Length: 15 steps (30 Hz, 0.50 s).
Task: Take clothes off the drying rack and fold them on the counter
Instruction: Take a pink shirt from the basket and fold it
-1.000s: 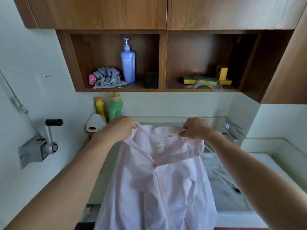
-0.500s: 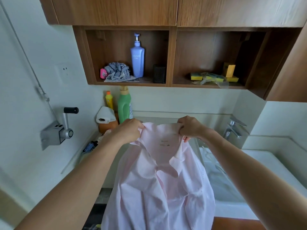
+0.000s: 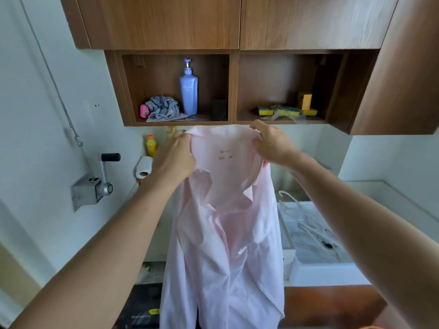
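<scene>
A pale pink collared shirt [image 3: 223,245] hangs in front of me, its front open and its printed neck label facing me. My left hand [image 3: 174,157] grips the shirt's left shoulder near the collar. My right hand [image 3: 270,144] grips the right shoulder at the same height. The shirt's top edge reaches up to the underside of the wall shelf, and its hem drops out of the bottom of the frame. The drying rack is not in view.
A white sink [image 3: 316,255] holding white hangers [image 3: 308,224] lies to the right, on a white counter [image 3: 389,195]. Wooden cabinets with open shelves [image 3: 234,91] hang overhead, holding a blue pump bottle [image 3: 188,91] and sponges [image 3: 285,110]. A metal crank winch [image 3: 95,186] sticks out from the left wall.
Both hands have lifted the shirt higher, from just above the sink rim up to the shelf's underside. The collar has spread wider between them.
</scene>
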Each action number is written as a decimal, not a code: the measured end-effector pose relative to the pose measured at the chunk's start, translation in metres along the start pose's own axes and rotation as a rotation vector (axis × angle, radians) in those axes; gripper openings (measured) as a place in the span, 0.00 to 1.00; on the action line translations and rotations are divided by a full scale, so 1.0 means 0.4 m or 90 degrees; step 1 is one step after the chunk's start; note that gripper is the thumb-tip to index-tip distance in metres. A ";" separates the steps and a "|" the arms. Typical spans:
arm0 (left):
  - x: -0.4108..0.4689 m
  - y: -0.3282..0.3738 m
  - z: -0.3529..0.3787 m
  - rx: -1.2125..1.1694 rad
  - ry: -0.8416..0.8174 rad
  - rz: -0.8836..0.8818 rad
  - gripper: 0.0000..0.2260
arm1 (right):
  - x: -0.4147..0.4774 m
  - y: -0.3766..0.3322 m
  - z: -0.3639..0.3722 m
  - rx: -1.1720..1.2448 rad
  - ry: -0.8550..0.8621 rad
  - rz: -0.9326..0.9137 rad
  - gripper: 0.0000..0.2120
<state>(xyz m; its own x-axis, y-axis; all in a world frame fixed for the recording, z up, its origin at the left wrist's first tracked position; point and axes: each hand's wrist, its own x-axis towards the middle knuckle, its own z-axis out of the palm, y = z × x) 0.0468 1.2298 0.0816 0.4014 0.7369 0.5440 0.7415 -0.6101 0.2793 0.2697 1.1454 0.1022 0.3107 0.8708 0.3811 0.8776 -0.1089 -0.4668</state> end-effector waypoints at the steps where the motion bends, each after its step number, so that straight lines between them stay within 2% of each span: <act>1: 0.018 0.000 -0.006 -0.010 0.030 0.008 0.22 | 0.012 -0.004 -0.009 0.004 0.028 -0.011 0.14; 4: 0.076 0.003 0.014 -0.039 0.046 -0.008 0.23 | 0.052 0.003 -0.001 0.059 0.017 0.034 0.13; 8: 0.151 -0.024 0.132 -0.053 -0.062 -0.063 0.20 | 0.134 0.071 0.089 0.253 -0.065 0.175 0.12; 15: 0.374 -0.129 0.415 0.087 -0.150 -0.022 0.20 | 0.377 0.299 0.296 0.222 -0.083 0.207 0.15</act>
<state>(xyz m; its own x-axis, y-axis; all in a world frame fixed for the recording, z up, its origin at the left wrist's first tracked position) 0.1577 1.4199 0.0170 0.4771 0.8136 0.3323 0.8160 -0.5505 0.1764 0.3782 1.3204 0.0096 0.4801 0.8737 0.0790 0.5619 -0.2371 -0.7925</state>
